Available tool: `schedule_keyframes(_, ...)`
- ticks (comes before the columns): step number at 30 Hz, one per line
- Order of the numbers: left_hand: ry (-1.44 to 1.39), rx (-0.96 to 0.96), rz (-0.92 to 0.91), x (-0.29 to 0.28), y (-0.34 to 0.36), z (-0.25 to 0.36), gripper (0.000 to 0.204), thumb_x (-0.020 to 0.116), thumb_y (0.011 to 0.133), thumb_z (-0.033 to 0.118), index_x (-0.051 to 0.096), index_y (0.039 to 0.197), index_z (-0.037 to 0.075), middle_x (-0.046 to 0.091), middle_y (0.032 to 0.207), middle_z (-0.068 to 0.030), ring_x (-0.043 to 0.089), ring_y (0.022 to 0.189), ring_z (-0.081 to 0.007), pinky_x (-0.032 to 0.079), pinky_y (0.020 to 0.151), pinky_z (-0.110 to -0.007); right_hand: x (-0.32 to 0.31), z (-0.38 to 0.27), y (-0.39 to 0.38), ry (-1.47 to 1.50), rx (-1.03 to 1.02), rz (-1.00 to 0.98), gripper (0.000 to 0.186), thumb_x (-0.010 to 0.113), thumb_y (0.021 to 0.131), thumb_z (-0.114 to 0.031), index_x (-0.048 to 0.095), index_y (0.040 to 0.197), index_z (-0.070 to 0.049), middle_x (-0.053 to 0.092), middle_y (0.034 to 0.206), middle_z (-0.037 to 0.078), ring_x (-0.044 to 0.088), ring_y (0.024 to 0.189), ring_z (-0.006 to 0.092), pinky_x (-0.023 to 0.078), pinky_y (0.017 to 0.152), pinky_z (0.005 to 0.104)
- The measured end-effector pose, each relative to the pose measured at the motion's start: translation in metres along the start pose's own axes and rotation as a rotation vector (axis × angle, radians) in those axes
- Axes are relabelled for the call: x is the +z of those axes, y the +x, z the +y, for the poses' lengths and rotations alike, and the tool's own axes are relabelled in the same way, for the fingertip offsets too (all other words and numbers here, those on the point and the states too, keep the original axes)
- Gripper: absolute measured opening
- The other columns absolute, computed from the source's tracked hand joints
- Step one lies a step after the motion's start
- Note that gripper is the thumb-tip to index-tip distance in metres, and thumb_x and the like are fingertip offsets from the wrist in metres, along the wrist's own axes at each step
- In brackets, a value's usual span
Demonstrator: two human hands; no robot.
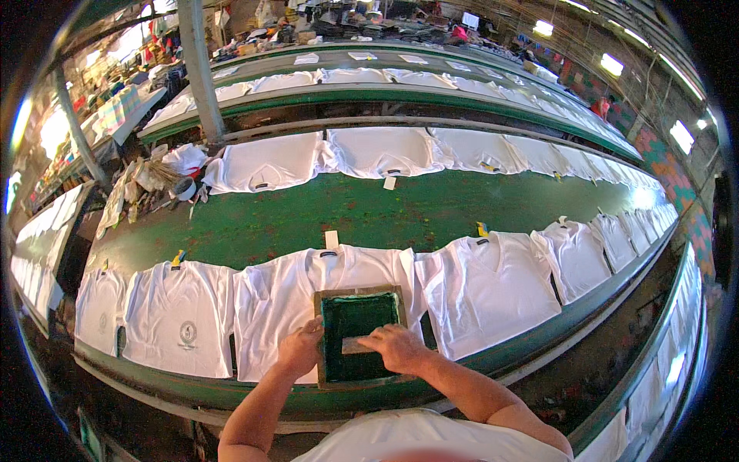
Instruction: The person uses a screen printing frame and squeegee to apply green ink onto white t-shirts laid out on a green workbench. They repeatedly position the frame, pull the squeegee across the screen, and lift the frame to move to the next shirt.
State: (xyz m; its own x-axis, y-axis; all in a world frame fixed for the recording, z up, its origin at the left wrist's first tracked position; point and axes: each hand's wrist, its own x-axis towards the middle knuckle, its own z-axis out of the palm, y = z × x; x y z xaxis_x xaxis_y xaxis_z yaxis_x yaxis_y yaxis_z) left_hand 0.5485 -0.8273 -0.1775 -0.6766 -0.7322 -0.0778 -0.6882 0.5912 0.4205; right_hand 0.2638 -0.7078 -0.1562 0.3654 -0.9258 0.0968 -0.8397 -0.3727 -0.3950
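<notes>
A wood-edged printing screen (357, 292) with dark green mesh lies on the front of a white V-neck T-shirt (269, 296), at the near edge of a long green table (292, 212). My left hand (300, 348) is closed on the screen's left side. Inside the screen, my right hand (399, 348) grips a squeegee (353, 346), its light flat bar showing left of my fingers. Left of it, another white T-shirt (154, 296) bears a round dark print (187, 333). To the right lies an unprinted white T-shirt (493, 296).
Several more white shirts (385, 152) line the table's far side. A bundle of rags (150, 181) and a pot (185, 189) sit at its left end. A post (200, 69) rises behind. More shirt-covered tables (308, 94) stand beyond and at the right.
</notes>
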Motion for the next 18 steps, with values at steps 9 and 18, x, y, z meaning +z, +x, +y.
schedule_keyframes(9, 0.021, 0.008, 0.288, 0.015, -0.005, 0.024, 0.039, 0.068, 0.094, 0.009, 0.074, 0.131, -0.004, 0.064, 0.15, -0.0194, 0.066, 0.125, -0.0453, 0.055, 0.106, -0.055, 0.021, -0.048, -0.054, -0.041, -0.015, 0.018, 0.054, 0.075, 0.091, -0.016, 0.072, 0.145, -0.013, 0.071, 0.128, 0.014, 0.067, 0.121, 0.0341, 0.056, 0.106, 0.0501)
schedule_keyframes(18, -0.288, -0.05, 0.633, 0.074, -0.009, 0.023, 0.045, 0.068, 0.091, -0.002, 0.073, 0.136, -0.001, 0.066, 0.14, -0.0287, 0.06, 0.131, -0.0489, 0.046, 0.115, -0.055, 0.033, -0.043, -0.077, 0.2, -0.047, 0.373, 0.061, 0.085, 0.096, -0.027, 0.064, 0.148, -0.005, 0.063, 0.145, 0.021, 0.059, 0.138, 0.0419, 0.049, 0.117, 0.0543)
